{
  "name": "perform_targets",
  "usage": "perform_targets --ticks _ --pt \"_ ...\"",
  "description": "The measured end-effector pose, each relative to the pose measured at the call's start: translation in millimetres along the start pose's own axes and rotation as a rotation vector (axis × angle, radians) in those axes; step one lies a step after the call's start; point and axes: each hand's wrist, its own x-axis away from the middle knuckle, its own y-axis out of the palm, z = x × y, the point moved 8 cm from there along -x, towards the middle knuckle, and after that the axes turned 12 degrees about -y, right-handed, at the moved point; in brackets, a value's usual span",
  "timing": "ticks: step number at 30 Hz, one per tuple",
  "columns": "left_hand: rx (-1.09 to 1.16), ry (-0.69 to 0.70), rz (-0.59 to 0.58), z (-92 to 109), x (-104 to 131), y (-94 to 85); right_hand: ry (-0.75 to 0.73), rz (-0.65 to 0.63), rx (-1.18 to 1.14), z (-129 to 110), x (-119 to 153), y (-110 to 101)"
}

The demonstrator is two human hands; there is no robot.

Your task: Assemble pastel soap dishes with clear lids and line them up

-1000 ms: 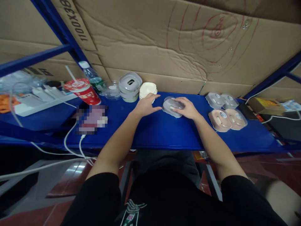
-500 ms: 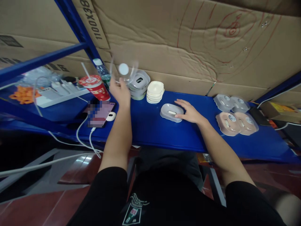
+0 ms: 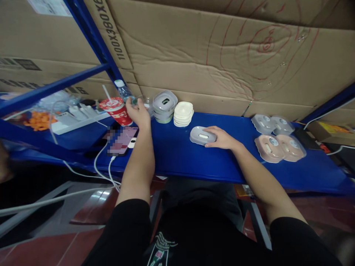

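My left hand point(image 3: 139, 113) reaches toward the back left of the blue table, its curled fingers at the edge of a clear plastic cover point(image 3: 148, 103) that is partly hidden behind them. Right beside that cover stands a stack of grey oval pieces point(image 3: 165, 101), with a stack of cream pieces point(image 3: 183, 112) next to it. At the middle of the table my right hand point(image 3: 221, 137) grips the right end of a grey oval dish point(image 3: 198, 133) with a white bar in its centre, thumb on the near side and fingers on the far side.
On the right lie two grey packed dishes point(image 3: 263, 123) and two pink ones point(image 3: 269, 148). A red cup point(image 3: 119, 112) with a straw, a bottle point(image 3: 122, 88), a phone point(image 3: 121, 138) on a cable and a power strip point(image 3: 81, 122) are at the left. Cardboard point(image 3: 172, 55) lines the back.
My left hand has lowered the clear cover from the air to beside the grey stack. My right hand has closed further around the grey dish. The camera view has shifted slightly.
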Motion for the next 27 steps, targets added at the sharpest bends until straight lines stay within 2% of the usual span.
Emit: perform_targets --ticks 1,2,3,5,7,9,11,14,18,22,27 --pt "0.038 -0.083 0.096 -1 8 -4.2 -0.007 0.029 -0.014 -1 -1 -2" --pt "0.056 -0.097 0.104 6 20 -0.7 -0.011 0.062 -0.026 -1 -1 -5" --pt "0.038 -0.053 0.025 18 34 10.3 -0.011 0.099 -0.034 -2 -1 -8" --pt "-0.034 0.113 -0.269 48 70 42.9 0.003 0.172 -0.042 -1 -1 -14" --pt "-0.143 0.332 -0.597 74 117 74.6 0.039 0.233 -0.060 2 0 -20" --pt "-0.218 0.446 -0.806 85 152 93.0 0.079 0.282 -0.103 6 2 -24" --pt "-0.238 0.454 -0.923 85 169 103.0 0.099 0.327 -0.161 8 4 -27" --pt "-0.223 0.402 -0.987 79 170 108.7 0.118 0.363 -0.235 12 4 -26" --pt "-0.240 0.367 -0.993 74 165 106.4 0.199 0.391 -0.376 22 3 -22" --pt "-0.266 0.410 -0.988 77 169 103.1 0.259 0.431 -0.500 31 4 -22" --pt "-0.246 0.455 -0.941 81 166 103.3 0.312 0.551 -0.610 26 7 -28"
